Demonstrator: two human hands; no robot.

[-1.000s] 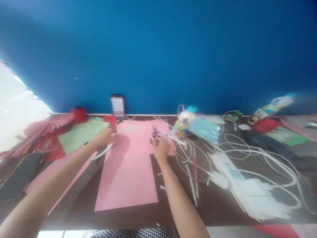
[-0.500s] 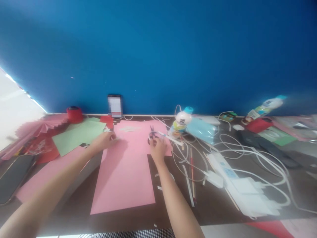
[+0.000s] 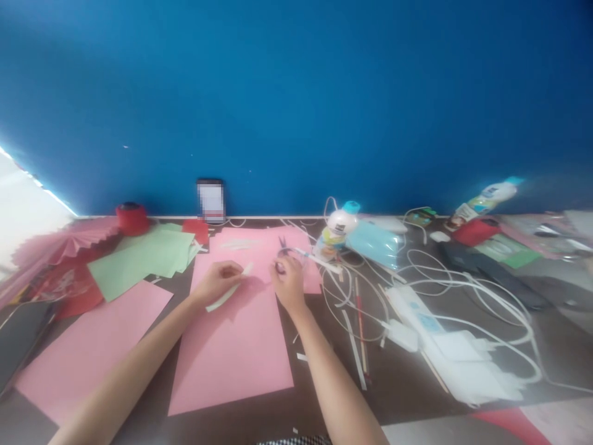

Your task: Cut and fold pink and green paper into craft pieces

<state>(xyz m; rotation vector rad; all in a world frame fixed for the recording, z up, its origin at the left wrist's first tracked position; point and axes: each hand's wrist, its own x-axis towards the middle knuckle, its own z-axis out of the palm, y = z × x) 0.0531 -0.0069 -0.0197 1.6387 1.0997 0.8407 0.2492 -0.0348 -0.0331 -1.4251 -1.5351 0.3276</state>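
My left hand [image 3: 217,281] is closed on a pale green paper strip [image 3: 229,290] that hangs down over the large pink sheet [image 3: 236,352]. My right hand [image 3: 288,281] rests on the same pink sheet with its fingers closed on the handles of a small pair of scissors [image 3: 285,248], whose blades point away toward the wall. The two hands are close together near the far end of the sheet.
Green paper [image 3: 139,259] and another pink sheet [image 3: 88,346] lie to the left, with a red tape roll [image 3: 132,217] and pink paper fans [image 3: 55,241]. A glue bottle [image 3: 338,228], white cables [image 3: 463,290], a power strip [image 3: 417,312] and paper strips [image 3: 356,337] crowd the right. A phone [image 3: 210,201] leans on the blue wall.
My left hand moved right from the green paper to the middle of the pink sheet, carrying the strip. My right hand stayed at the scissors and drew slightly nearer.
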